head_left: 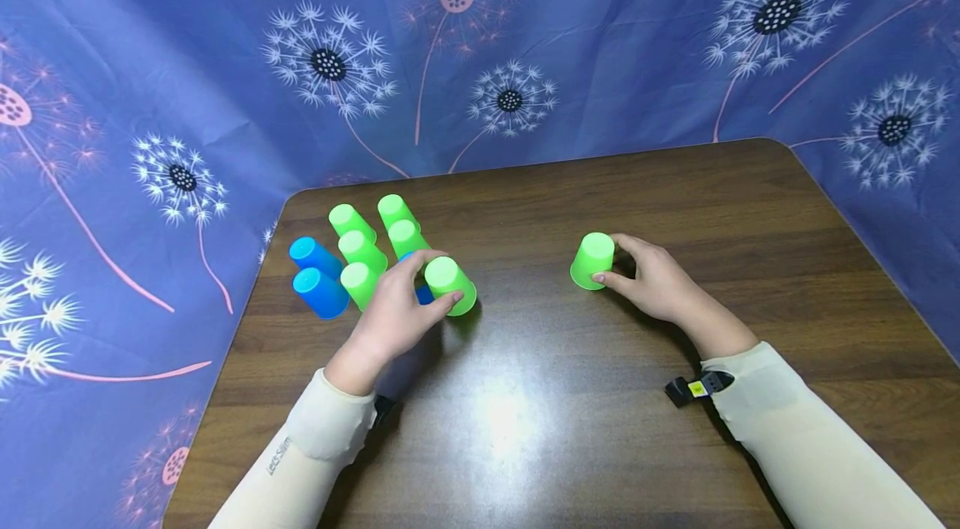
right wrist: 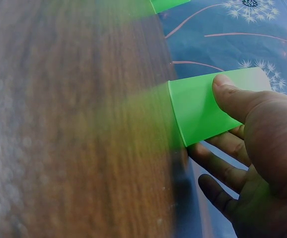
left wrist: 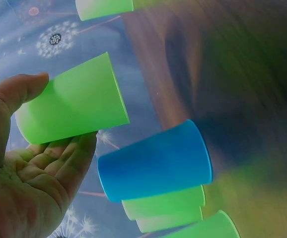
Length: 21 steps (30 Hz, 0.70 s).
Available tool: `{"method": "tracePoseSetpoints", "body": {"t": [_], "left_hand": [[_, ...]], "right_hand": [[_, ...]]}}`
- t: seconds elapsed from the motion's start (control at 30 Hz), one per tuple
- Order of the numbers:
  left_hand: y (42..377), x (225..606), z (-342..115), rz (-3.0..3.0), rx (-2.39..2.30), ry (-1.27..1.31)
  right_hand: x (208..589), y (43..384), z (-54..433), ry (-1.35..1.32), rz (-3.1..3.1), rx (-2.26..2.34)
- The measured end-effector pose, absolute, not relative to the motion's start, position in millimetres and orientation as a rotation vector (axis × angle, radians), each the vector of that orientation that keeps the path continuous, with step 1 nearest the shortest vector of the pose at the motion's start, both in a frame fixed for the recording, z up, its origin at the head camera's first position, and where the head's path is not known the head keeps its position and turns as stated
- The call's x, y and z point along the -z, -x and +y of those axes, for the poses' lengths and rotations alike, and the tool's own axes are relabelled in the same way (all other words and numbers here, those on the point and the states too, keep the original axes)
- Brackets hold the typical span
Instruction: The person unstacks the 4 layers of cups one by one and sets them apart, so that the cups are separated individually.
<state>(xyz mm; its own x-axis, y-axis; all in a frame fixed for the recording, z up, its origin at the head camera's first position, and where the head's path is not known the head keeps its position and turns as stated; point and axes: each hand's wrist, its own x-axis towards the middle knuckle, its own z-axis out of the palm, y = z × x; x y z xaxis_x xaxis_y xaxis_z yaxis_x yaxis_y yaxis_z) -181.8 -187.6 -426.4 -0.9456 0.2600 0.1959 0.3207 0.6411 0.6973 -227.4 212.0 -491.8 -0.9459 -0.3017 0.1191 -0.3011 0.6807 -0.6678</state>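
Observation:
Between thumb and fingers, my left hand (head_left: 399, 308) pinches an upside-down green cup (head_left: 448, 286). In the left wrist view that green cup (left wrist: 76, 101) shows its rim apart from the table, beside a standing blue cup (left wrist: 156, 163). My right hand (head_left: 656, 279) grips another upside-down green cup (head_left: 591, 259) by its side, right of the table's middle. The right wrist view shows the thumb across this green cup (right wrist: 198, 109), whose rim is right at the tabletop. Part of the blue cup (head_left: 424, 296) is hidden behind my left hand in the head view.
Several upside-down green cups (head_left: 358, 250) stand in rows at the table's left. Two blue cups (head_left: 321, 293) are at their left side. The brown wooden table (head_left: 570, 429) meets a blue dandelion-print cloth (head_left: 600, 37) along its back edge.

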Motion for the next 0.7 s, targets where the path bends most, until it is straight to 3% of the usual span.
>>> {"method": "tracePoseSetpoints", "body": {"t": [0.7], "left_hand": [[160,435,-236,-2.791,1.156,0.372]], "right_hand": [[493,228,211,0.554,2.902,1.14]]}}
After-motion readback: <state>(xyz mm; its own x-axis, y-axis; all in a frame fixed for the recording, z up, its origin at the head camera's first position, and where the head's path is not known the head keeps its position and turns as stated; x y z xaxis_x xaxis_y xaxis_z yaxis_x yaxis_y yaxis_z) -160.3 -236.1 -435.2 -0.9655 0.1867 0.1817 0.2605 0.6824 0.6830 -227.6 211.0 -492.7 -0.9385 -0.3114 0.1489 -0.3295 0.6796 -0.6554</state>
